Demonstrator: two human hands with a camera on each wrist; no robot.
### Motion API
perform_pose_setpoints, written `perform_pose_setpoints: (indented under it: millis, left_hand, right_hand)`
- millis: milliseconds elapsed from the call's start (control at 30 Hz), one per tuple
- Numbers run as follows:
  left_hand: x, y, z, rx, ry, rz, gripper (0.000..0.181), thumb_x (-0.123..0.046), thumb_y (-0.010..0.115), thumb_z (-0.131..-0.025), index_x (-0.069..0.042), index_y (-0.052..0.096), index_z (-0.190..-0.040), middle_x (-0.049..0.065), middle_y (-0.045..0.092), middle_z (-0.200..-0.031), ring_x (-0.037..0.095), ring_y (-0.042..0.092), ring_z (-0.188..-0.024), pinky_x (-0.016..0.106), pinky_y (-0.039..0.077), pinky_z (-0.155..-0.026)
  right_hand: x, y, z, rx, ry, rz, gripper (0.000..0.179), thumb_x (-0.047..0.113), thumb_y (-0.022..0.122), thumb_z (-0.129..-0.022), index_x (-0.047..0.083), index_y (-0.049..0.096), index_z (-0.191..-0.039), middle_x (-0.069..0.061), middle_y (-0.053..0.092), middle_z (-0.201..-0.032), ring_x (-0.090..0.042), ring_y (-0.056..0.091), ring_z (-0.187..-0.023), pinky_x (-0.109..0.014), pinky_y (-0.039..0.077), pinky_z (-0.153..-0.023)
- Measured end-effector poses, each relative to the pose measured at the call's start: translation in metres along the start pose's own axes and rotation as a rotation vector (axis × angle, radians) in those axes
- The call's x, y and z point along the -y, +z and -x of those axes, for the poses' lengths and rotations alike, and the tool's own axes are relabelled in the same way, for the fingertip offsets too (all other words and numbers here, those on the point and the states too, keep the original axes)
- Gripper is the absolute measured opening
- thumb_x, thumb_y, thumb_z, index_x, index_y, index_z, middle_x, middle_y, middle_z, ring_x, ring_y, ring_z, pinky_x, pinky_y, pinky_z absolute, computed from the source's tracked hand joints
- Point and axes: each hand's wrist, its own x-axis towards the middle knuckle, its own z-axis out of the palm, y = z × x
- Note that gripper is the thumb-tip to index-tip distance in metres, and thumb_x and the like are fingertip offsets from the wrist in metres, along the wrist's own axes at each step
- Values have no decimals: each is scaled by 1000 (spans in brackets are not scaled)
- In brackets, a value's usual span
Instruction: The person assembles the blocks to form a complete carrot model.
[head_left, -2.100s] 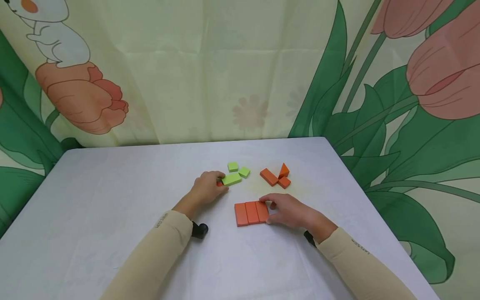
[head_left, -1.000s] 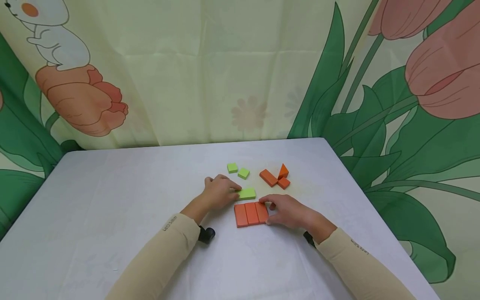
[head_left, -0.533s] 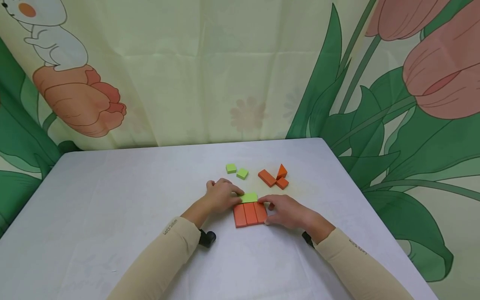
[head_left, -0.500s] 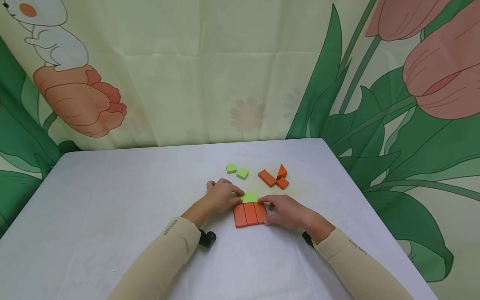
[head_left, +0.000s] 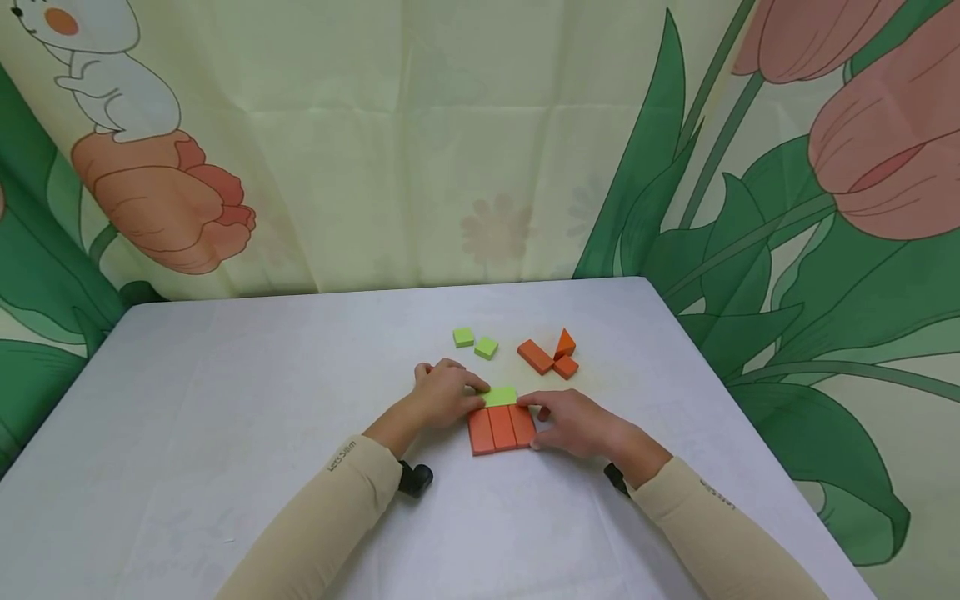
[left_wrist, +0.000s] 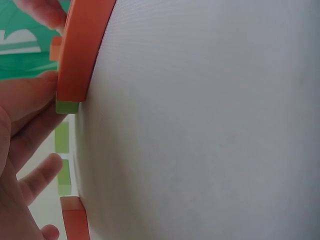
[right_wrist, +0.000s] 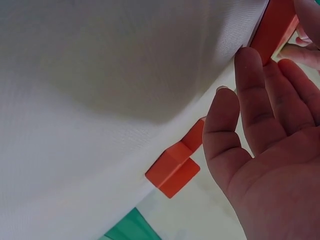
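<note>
Three orange rectangular blocks (head_left: 502,431) lie side by side in a flat row on the white-covered table. Against their far edge lies a light green rectangular block (head_left: 500,397), its left end pinched between the thumb and fingers of my left hand (head_left: 441,395). My right hand (head_left: 573,421) holds the right end of the orange row, index finger at the far corner and thumb at the near one. In the left wrist view, another orange block (left_wrist: 76,220) stands beyond the left hand's fingers; the hand hides it in the head view.
Two small green blocks (head_left: 463,337) sit farther back. To their right is a cluster of an orange rectangular block (head_left: 536,357), a small orange block (head_left: 566,367) and an orange triangular block (head_left: 566,342). A printed curtain (head_left: 360,167) hangs behind the table (head_left: 225,417).
My left hand has brought the green block right and nearer, from beside the small green blocks to the orange row's far edge. The right hand has stayed in place.
</note>
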Motion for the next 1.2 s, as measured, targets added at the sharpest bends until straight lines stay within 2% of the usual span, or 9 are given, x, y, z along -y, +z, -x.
perform_pose_setpoints:
  millis: [467,633,767,933,1067,1200]
  left_hand:
    - [1,-1,-1,-5,-9,-1,26,-30,70,-94,-25,76,-119,-12,69,-113,23,43,-130,59,21,-102]
    - [1,0,1,17,0,-6,37,-41,73,-91,-25,73,-125,-11,68,-120,23,43,-130,57,22,-101]
    - [1,1,8,42,50,-22,56,-47,79,-84,-24,66,-133,-11,64,-126,22,41,-132,59,19,-104]
    - [-1,1,20,49,130,-66,70,-49,83,-79,-20,60,-139,-9,60,-134,26,38,-136,63,18,-104]
    - [-2,3,28,46,180,-110,77,-51,83,-77,-18,57,-142,-6,57,-140,27,38,-135,60,22,-100]
    - [-2,6,31,42,200,-151,77,-51,82,-78,-18,57,-143,-6,55,-143,27,38,-136,57,24,-99]
  right_hand:
    - [0,-2,-1,7,-4,1,60,16,82,-85,16,58,-140,3,64,-113,-17,57,-104,-38,51,-89]
    - [1,-2,-1,15,-8,0,61,16,82,-85,15,57,-141,3,64,-115,-17,57,-104,-38,50,-89]
    - [2,-2,-1,16,-10,-2,61,16,82,-85,15,58,-140,3,64,-116,-17,58,-104,-38,50,-90]
    - [0,-2,0,10,-22,-12,61,16,82,-84,14,58,-140,4,63,-118,-17,58,-104,-38,50,-90]
    - [-1,-2,1,-6,-40,-22,65,17,84,-83,12,56,-141,4,62,-117,-16,57,-102,-36,50,-87]
    - [-3,-2,0,-17,-66,-25,70,17,84,-82,11,53,-145,3,61,-122,-16,56,-101,-33,49,-84]
